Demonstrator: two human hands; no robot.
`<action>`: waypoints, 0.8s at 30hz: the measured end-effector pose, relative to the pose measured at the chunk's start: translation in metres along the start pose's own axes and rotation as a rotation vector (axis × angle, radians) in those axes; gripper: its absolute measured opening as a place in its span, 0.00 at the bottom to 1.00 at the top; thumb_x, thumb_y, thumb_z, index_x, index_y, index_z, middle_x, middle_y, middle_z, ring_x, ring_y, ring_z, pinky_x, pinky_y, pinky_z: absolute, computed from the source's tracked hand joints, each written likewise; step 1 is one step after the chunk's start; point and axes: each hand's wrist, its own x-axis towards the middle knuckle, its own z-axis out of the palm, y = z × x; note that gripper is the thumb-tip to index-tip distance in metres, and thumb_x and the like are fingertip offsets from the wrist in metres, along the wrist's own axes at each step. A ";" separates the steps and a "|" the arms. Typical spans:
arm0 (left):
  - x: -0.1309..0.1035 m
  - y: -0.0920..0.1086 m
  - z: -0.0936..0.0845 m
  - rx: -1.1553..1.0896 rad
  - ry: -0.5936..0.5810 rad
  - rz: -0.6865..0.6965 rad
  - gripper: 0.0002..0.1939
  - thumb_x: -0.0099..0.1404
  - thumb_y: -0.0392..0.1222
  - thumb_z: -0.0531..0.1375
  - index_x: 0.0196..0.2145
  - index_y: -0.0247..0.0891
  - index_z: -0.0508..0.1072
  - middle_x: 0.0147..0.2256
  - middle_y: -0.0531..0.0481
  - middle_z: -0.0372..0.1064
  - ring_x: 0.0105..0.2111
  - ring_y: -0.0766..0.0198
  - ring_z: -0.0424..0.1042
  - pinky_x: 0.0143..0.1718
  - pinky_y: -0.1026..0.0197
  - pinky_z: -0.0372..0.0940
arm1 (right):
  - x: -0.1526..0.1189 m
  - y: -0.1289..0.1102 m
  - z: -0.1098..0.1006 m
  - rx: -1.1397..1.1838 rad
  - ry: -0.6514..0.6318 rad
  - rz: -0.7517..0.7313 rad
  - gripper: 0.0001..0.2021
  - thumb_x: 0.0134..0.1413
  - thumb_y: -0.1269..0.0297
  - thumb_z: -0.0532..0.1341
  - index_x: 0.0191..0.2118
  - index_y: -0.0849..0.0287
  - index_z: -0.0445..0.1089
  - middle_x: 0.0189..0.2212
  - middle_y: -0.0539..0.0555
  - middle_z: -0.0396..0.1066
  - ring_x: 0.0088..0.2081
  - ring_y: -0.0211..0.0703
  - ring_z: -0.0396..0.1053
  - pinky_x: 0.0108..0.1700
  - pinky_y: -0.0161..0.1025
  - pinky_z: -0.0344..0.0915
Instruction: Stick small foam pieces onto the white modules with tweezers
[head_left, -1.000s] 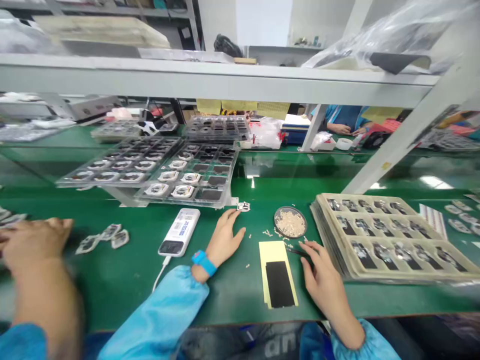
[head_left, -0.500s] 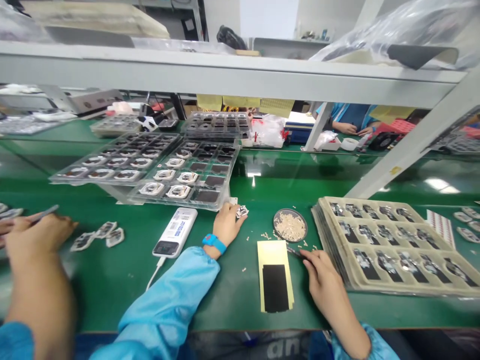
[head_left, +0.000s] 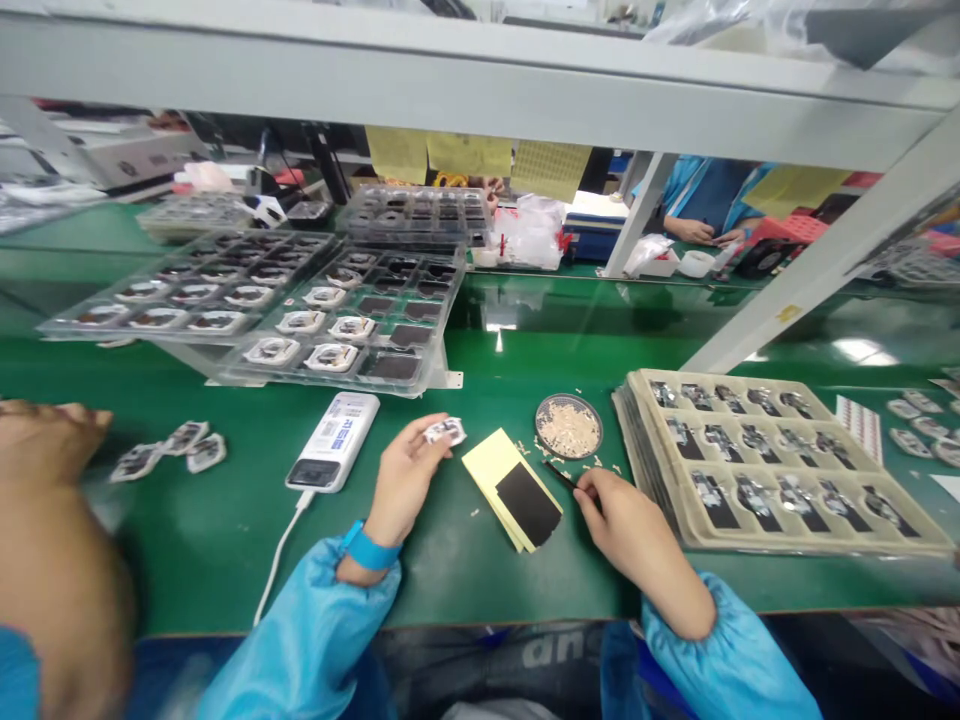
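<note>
Back from the front edge of the tabletop (head_left: 450, 585), the left hand (head_left: 401, 482) had its grip pinched on a white part (head_left: 445, 431); the right hand (head_left: 630, 522) gripped tweezers (head_left: 559, 475) near the dish (head_left: 568, 395). Handling both seemingly called for light fingers.

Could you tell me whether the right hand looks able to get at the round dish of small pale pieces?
Probably yes: the right hand is close by, and nothing stands between it and the dish.
</note>
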 end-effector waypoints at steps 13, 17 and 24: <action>-0.043 -0.013 0.022 0.309 -0.336 0.026 0.12 0.65 0.44 0.58 0.45 0.39 0.73 0.42 0.49 0.73 0.39 0.61 0.72 0.43 0.60 0.64 | -0.018 -0.002 -0.016 0.296 -0.278 -0.047 0.04 0.58 0.64 0.56 0.34 0.56 0.65 0.24 0.47 0.70 0.27 0.39 0.68 0.30 0.35 0.56; -0.047 -0.016 0.022 0.366 -0.371 0.037 0.11 0.66 0.44 0.59 0.45 0.41 0.72 0.42 0.51 0.73 0.40 0.61 0.72 0.42 0.60 0.64 | -0.004 0.004 -0.005 0.369 -0.084 -0.023 0.04 0.60 0.63 0.53 0.40 0.55 0.61 0.27 0.47 0.69 0.28 0.40 0.68 0.32 0.35 0.57; -0.079 -0.018 0.036 0.550 -0.449 0.104 0.11 0.66 0.39 0.56 0.45 0.47 0.73 0.44 0.52 0.74 0.44 0.57 0.72 0.48 0.56 0.64 | 0.033 -0.009 0.012 0.280 0.127 0.027 0.12 0.52 0.70 0.52 0.44 0.57 0.56 0.25 0.47 0.64 0.26 0.42 0.64 0.30 0.36 0.55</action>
